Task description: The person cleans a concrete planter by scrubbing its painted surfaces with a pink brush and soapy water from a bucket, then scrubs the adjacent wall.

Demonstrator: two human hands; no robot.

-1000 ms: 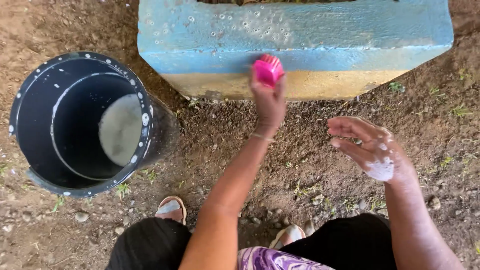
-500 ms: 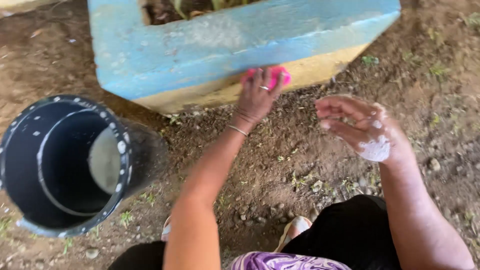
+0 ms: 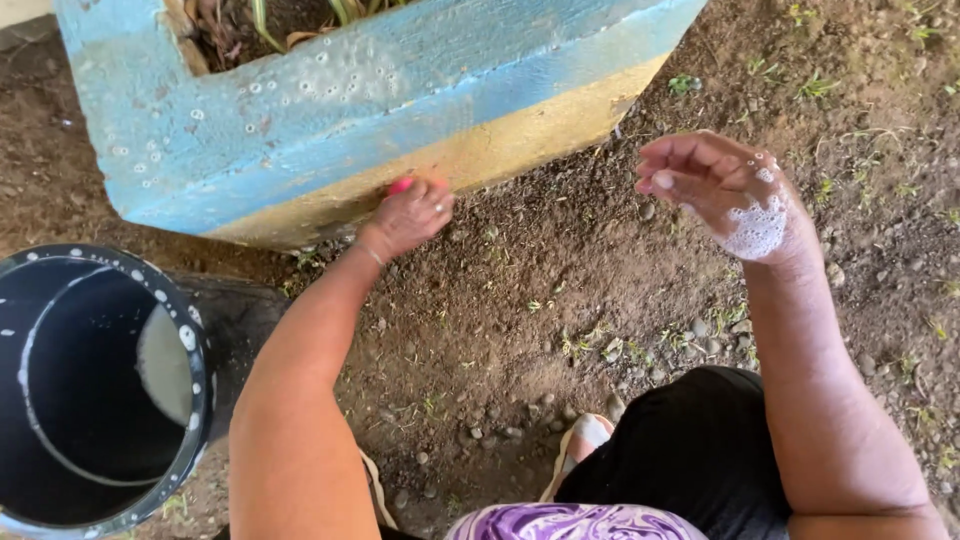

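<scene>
My left hand point(image 3: 408, 214) grips a pink scrubber point(image 3: 402, 185), mostly hidden under the fingers, and presses it against the lower yellow band of a blue concrete planter point(image 3: 330, 110). Soap bubbles dot the planter's blue side. My right hand point(image 3: 720, 190) hovers to the right above the dirt, fingers loosely spread, holding nothing, with white foam on its back and wrist.
A black bucket point(image 3: 195, 350) with water inside stands at the lower left on bare soil. Plants grow in the planter point(image 3: 270, 20). Small stones and grass tufts scatter the ground point(image 3: 560, 300). My knees and a sandal point(image 3: 585, 435) are at the bottom.
My left hand with the scrubber has slid down and left along the planter's side to the yellow base. The view shifted, and the right hand stayed raised.
</scene>
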